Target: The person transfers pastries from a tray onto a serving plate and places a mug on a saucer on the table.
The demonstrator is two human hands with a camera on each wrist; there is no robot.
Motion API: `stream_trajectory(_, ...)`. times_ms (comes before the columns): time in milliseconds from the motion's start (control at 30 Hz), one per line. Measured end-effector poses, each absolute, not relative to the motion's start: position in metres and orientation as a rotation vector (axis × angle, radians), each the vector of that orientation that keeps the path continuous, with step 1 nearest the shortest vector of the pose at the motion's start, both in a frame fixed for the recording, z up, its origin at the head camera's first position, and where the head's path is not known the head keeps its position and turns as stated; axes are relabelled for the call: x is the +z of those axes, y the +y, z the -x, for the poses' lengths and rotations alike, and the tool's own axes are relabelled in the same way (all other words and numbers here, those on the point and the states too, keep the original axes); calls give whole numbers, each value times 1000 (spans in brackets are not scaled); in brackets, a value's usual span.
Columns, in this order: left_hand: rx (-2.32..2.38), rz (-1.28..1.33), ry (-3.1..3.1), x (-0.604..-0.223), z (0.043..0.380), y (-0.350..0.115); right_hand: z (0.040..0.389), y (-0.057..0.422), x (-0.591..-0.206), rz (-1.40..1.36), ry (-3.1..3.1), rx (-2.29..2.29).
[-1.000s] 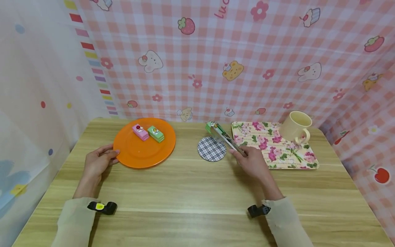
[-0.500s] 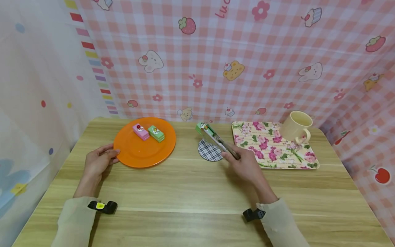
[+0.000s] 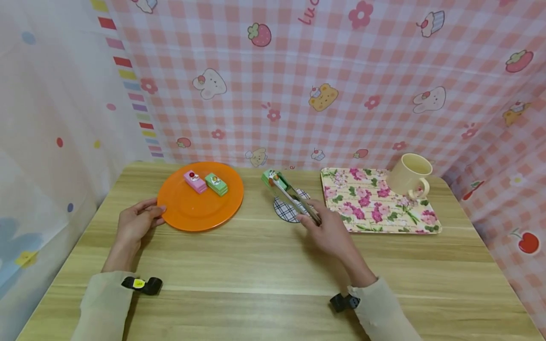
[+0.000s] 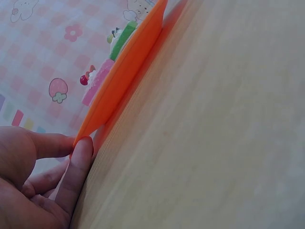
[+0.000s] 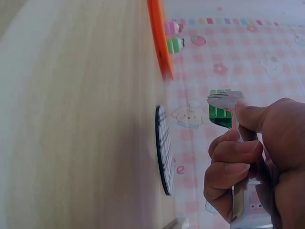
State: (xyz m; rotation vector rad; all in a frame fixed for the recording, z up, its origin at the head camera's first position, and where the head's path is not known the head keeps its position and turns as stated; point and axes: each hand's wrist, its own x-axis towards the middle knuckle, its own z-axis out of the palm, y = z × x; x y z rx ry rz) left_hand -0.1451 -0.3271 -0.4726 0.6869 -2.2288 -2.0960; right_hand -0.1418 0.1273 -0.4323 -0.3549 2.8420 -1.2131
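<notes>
At the left, my left hand (image 3: 135, 225) pinches the rim of an orange plate (image 3: 194, 220), thumb on top. On the plate lie a pink toy cake slice (image 3: 196, 184) and a green toy cake slice (image 3: 217, 185), side by side. My right hand (image 3: 330, 234) grips metal tongs (image 3: 294, 200) with a fork-like end, its fingers curled round the arms. Between the tongs' tips is a second green cake slice (image 5: 220, 112), held in the air above the table, right of the plate. Part of that slice is hidden by the tongs.
A round checked coaster (image 3: 283, 210) lies under the tongs, partly covered from the head camera. To the right is a floral tray (image 3: 362, 222) with a cream mug (image 3: 403, 176) at its back right. A pink gingham curtain (image 3: 273, 85) hangs behind the table.
My right hand has moved left, carrying the tongs and the green cake slice from beside the tray across the coaster towards the plate. The left hand has kept its hold on the plate.
</notes>
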Motion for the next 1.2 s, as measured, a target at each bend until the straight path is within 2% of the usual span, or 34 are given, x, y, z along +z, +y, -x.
stream_trajectory(667,-2114,-666,-2212,-471,145,-328,130,98,-436,524,2823,-1196)
stream_trajectory(1200,-2085,-646,-2250,-469,143,-329,136,60,-435,636,2681,-1225)
